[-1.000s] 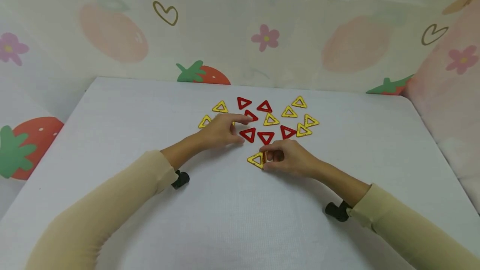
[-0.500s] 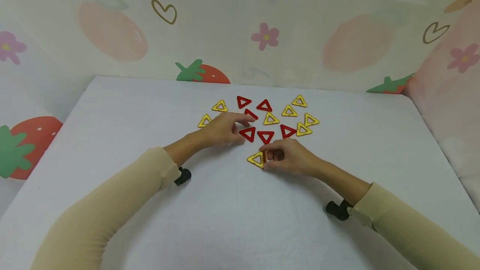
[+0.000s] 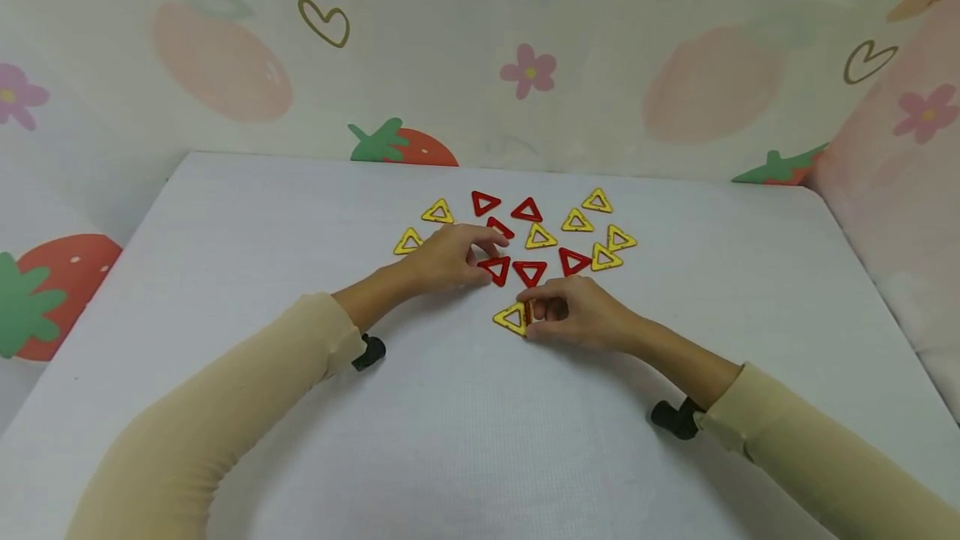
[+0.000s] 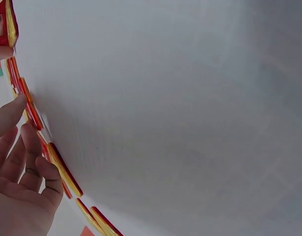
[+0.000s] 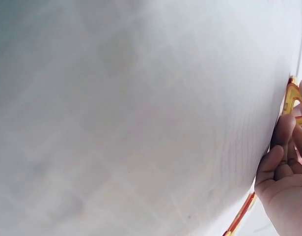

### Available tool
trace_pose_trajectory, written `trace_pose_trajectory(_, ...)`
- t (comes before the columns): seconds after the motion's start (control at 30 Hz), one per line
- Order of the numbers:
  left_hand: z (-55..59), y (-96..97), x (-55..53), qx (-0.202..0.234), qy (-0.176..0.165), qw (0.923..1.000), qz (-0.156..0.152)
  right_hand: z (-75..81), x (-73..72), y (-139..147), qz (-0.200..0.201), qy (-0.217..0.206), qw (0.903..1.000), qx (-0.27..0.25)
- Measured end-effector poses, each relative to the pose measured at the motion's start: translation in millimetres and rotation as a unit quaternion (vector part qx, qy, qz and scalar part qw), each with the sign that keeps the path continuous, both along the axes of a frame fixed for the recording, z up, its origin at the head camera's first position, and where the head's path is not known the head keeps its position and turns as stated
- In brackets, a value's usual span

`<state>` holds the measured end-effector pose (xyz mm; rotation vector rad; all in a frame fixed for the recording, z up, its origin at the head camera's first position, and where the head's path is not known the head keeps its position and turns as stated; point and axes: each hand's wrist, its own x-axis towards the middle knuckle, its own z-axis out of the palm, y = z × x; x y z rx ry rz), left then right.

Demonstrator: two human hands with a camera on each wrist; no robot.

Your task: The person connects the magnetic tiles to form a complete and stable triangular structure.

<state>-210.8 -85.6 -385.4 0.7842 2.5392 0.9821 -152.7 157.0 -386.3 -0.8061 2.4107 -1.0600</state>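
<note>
barely changing over the last second, seemingly pausing: pinching a yellow triangular plastic frame [image 3: 501,319], apparently with a red one [image 4: 6,29], in the right hand [image 3: 573,316], on or just above the white counter [image 3: 420,440]; keeping the left hand [image 3: 452,257] released beside flat red plastic triangles [image 3: 529,264].

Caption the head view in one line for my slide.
The right hand holds a yellow triangle; the left hand is beside red triangles on a white table.

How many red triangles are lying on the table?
6 red triangles: two at the back, one in the middle, three in front. The left hand may hide more.
</note>
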Motion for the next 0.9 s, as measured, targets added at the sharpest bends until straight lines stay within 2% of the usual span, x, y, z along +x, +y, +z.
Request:
trace_pose_trajectory(0.4,-2.5,2.6,1.5,0.018,0.008,0.9998,-0.008,-1.0,-0.1,-0.7,-0.009,0.000,1.0000,0.001)
trace_pose_trajectory(0.9,-3.4,4.7,5.9,0.014,0.008,0.9998,-0.008,-1.5,0.8,-0.9,-0.021,0.009,0.9997,-0.004)
